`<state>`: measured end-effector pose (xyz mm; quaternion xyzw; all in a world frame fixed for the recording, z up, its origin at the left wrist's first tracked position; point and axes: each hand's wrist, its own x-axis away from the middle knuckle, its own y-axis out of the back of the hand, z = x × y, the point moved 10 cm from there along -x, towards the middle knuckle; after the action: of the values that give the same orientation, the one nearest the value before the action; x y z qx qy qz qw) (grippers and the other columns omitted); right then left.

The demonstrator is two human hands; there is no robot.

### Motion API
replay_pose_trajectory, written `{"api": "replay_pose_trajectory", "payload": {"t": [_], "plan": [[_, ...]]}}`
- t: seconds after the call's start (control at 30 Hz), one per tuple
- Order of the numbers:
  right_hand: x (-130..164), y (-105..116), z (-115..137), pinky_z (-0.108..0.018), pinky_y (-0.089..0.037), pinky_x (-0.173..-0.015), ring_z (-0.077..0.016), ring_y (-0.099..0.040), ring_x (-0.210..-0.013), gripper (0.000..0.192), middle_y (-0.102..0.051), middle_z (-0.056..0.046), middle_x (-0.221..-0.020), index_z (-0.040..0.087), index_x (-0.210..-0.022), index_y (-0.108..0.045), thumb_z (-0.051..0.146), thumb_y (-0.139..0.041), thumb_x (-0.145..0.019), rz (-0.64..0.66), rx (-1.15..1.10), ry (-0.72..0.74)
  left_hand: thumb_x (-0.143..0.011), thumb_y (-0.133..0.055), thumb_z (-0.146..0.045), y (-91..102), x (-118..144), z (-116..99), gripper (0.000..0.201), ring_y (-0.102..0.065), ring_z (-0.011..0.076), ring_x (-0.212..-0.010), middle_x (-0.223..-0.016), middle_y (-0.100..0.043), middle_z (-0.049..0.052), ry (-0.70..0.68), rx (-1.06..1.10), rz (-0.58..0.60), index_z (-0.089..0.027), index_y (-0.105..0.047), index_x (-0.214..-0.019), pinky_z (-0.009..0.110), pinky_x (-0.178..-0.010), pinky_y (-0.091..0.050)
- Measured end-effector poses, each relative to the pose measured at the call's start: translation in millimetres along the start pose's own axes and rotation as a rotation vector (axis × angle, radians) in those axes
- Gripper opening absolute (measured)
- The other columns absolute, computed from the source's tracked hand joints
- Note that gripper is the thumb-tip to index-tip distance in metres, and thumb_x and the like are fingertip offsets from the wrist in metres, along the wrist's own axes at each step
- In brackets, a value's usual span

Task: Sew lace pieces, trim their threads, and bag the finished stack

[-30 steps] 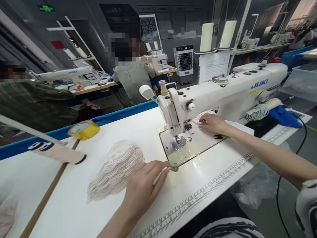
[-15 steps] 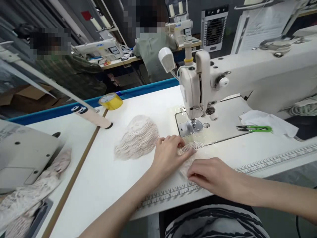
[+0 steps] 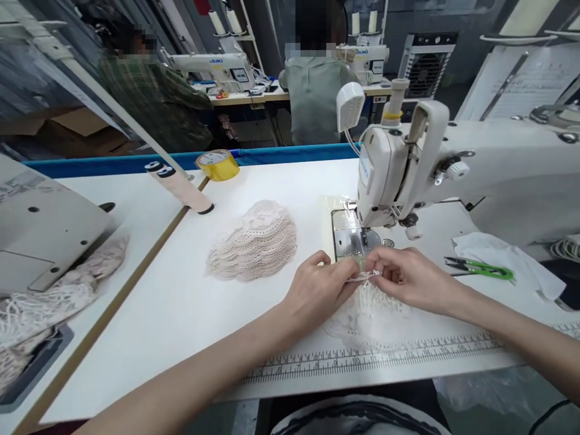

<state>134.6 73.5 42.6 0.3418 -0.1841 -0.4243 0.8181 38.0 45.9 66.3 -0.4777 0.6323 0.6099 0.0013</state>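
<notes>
While both pinch the lace piece (image 3: 362, 302), left hand (image 3: 317, 290) and right hand (image 3: 408, 278) meet before the needle plate (image 3: 347, 241).

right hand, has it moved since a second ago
Yes: the right hand left the sewing machine bed and now pinches the lace piece before the needle.

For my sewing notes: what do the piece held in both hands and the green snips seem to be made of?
The piece between left hand and right hand looks like soft, matte, cream lace: open holes, limp drape. The snips seem to have glossy green plastic handles; the dark blades are probably metal.
</notes>
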Motion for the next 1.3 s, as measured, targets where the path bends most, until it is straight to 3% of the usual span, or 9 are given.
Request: {"api": "replay_pose_trajectory", "payload": {"t": [0.13,0.2,0.4,0.7,0.87,1.0,1.13,1.23,1.3], "plan": [[5.1,2.1,13.2,-0.022,-0.035,-0.048,-0.0095,-0.048,-0.047,0.025,-0.052,0.007,-0.058,0.019,-0.117,-0.049,0.017,-0.047,-0.092,-0.079,0.203,0.285,-0.093,-0.048,-0.015,6.2,2.2,0.6,0.013,-0.039,0.0068,-0.044,-0.059,-0.058,-0.010,-0.032,0.000,-0.099,-0.022,-0.041,-0.084,0.024,-0.057,-0.039],[10.0,0.9,14.2,-0.022,-0.034,-0.046,-0.0092,-0.046,-0.046,0.027,-0.051,0.008,-0.058,0.019,-0.120,-0.047,0.017,-0.045,-0.094,-0.126,0.272,0.376,-0.092,-0.047,-0.013,6.2,4.4,2.0,0.013,-0.039,0.0067,-0.045,-0.061,-0.058,-0.009,-0.033,0.015,-0.123,-0.022,-0.041,-0.085,0.023,-0.057,-0.041],[19.2,1.3,22.0,-0.022,-0.036,-0.045,-0.0089,-0.050,-0.047,0.014,-0.058,0.005,-0.061,0.019,-0.108,-0.050,0.016,-0.044,-0.096,-0.251,0.366,0.487,-0.091,-0.051,-0.012,6.1,8.0,-1.7,0.014,-0.040,0.0069,-0.045,-0.059,-0.055,-0.009,-0.090,0.047,-0.140,-0.022,-0.043,-0.087,0.024,-0.058,-0.043],[25.5,3.7,35.7,-0.025,-0.042,-0.045,-0.0105,-0.057,-0.053,0.017,-0.065,0.002,-0.066,0.019,-0.100,-0.060,0.010,-0.048,-0.093,-0.319,0.456,0.584,-0.088,-0.052,-0.008,8.0,8.1,-15.6,0.016,-0.039,0.0080,-0.043,-0.058,-0.057,-0.009,-0.179,-0.029,-0.125,-0.022,-0.043,-0.089,0.024,-0.053,-0.040],[52.4,0.2,58.2,-0.027,-0.050,-0.051,-0.0144,-0.065,-0.062,0.027,-0.069,0.001,-0.068,0.026,-0.101,-0.066,0.005,-0.054,-0.088,-0.403,0.636,0.853,-0.089,-0.052,-0.013,5.8,6.9,-7.5,0.014,-0.043,0.0077,-0.046,-0.059,-0.055,-0.009,0.011,0.116,-0.093,-0.021,-0.044,-0.097,0.021,-0.054,-0.043],[68.5,-8.9,74.5,-0.029,-0.054,-0.053,-0.0161,-0.064,-0.065,0.019,-0.070,-0.002,-0.069,0.024,-0.084,-0.071,0.006,-0.065,-0.082,-0.431,0.826,1.038,-0.083,-0.049,-0.006,2.4,8.0,-7.1,0.022,-0.046,0.0073,-0.049,-0.061,-0.060,-0.008,0.053,0.167,-0.068,-0.020,-0.049,-0.100,0.020,-0.054,-0.042],[71.9,-14.1,84.0,-0.026,-0.052,-0.049,-0.0140,-0.061,-0.061,0.014,-0.067,-0.001,-0.066,0.023,-0.073,-0.071,0.010,-0.070,-0.080,-0.444,0.921,1.122,-0.083,-0.052,-0.004,1.0,10.1,-8.0,0.021,-0.051,0.0062,-0.049,-0.069,-0.069,-0.006,0.020,0.179,-0.084,-0.020,-0.054,-0.097,0.023,-0.056,-0.041],[79.1,-13.7,89.3,-0.027,-0.050,-0.049,-0.0138,-0.059,-0.059,0.006,-0.065,-0.003,-0.064,0.014,-0.075,-0.070,0.011,-0.071,-0.080,-0.488,0.886,1.172,-0.084,-0.054,-0.003,6.0,11.8,-12.1,0.018,-0.053,0.0056,-0.050,-0.071,-0.071,-0.005,-0.012,0.185,-0.123,-0.018,-0.057,-0.093,0.024,-0.057,-0.041],[80.0,-10.8,90.1,-0.027,-0.047,-0.049,-0.0131,-0.057,-0.056,0.003,-0.061,-0.003,-0.061,0.009,-0.078,-0.069,0.009,-0.068,-0.081,-0.468,0.807,1.135,-0.084,-0.056,-0.004,7.3,10.3,-10.1,0.016,-0.055,0.0062,-0.053,-0.071,-0.071,-0.005,0.044,0.230,-0.099,-0.018,-0.061,-0.091,0.024,-0.057,-0.041]]}}
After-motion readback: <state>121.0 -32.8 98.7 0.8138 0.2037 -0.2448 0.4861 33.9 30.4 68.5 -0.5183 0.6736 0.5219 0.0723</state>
